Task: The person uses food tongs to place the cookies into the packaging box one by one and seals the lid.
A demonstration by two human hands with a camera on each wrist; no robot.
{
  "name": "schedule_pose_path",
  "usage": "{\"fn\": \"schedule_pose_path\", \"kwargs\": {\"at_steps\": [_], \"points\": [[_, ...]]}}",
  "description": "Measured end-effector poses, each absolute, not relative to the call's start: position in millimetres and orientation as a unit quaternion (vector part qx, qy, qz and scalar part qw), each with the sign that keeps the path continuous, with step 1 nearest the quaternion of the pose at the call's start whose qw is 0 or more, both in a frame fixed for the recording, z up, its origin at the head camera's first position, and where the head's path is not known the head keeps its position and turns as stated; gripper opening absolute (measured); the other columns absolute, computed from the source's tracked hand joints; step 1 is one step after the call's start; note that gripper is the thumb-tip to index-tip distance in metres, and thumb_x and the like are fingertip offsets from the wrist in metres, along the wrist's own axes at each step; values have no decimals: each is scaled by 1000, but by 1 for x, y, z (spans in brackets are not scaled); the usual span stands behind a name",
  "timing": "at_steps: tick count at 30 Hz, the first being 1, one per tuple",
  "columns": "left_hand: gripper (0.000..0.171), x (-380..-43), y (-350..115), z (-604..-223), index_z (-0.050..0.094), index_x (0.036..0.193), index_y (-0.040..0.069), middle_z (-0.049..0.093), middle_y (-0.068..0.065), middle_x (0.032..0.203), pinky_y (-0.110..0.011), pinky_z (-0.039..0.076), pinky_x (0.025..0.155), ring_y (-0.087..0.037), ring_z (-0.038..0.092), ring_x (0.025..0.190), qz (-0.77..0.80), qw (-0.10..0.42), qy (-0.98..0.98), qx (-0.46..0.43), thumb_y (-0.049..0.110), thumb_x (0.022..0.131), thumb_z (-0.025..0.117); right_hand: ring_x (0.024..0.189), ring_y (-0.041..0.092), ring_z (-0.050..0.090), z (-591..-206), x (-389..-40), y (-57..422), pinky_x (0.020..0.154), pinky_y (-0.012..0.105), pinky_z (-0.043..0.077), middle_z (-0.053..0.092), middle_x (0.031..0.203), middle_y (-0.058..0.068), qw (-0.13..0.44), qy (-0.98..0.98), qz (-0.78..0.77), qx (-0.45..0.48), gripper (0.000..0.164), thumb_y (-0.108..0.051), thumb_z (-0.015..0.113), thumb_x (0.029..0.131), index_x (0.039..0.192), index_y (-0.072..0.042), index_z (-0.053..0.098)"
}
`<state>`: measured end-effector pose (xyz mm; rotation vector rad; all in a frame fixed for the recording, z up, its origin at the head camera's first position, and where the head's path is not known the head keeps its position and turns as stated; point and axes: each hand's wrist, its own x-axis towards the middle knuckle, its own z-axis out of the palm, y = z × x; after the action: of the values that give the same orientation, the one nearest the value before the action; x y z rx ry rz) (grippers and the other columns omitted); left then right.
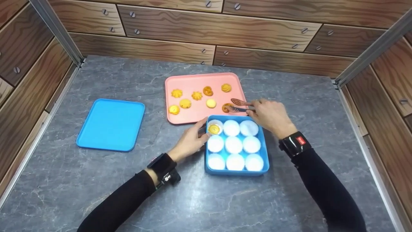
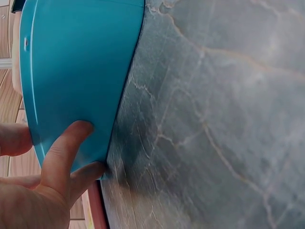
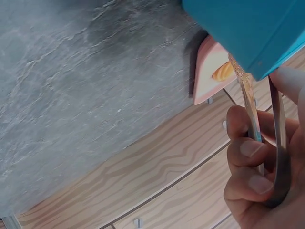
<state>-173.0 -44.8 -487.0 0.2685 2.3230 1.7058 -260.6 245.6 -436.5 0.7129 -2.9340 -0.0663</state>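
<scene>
At the near-left corner of the pink tray's side, a blue box [image 1: 236,174] holds rows of white paper cups [image 1: 234,144]. A yellow pastry [image 1: 213,129] sits in its far-left cup. My left hand [image 1: 190,141] holds the box's left wall, fingers against the outside [image 2: 76,138] and thumb at the rim. My right hand [image 1: 270,116] grips a pair of tongs [image 3: 281,143] beyond the box's far-right corner. Their perforated tips are spread apart, one overlapping a browned ring-shaped pastry [image 1: 225,107] on the pink tray [image 1: 193,116].
Several small yellow pastries [image 1: 197,95] lie spread over the pink tray behind the box. To the left, a flat blue lid [image 1: 111,124] lies on the grey marbled table [image 1: 180,199]. Wood-patterned panels [image 1: 206,25] enclose the back and sides.
</scene>
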Motion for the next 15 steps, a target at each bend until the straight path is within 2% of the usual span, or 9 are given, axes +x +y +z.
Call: {"fn": "schedule_pose_path", "kwargs": {"at_steps": [4, 15], "points": [[67, -174, -45, -487, 30, 163, 6, 38, -19, 162, -38, 48, 114, -35, 52, 138, 575, 119, 804, 96, 12, 103, 60, 81, 38, 69, -437, -263, 245, 66, 57, 61, 70, 96, 18, 60, -970, -25, 235, 43, -38, 64, 103, 118, 1, 72], [66, -175, -45, -487, 30, 163, 6, 40, -18, 162, -36, 48, 113, -32, 52, 138, 564, 119, 812, 95, 10, 103, 59, 87, 42, 70, -442, -278, 234, 70, 61, 61, 72, 100, 22, 64, -970, -1, 236, 40, -38, 63, 104, 118, -1, 72]]}}
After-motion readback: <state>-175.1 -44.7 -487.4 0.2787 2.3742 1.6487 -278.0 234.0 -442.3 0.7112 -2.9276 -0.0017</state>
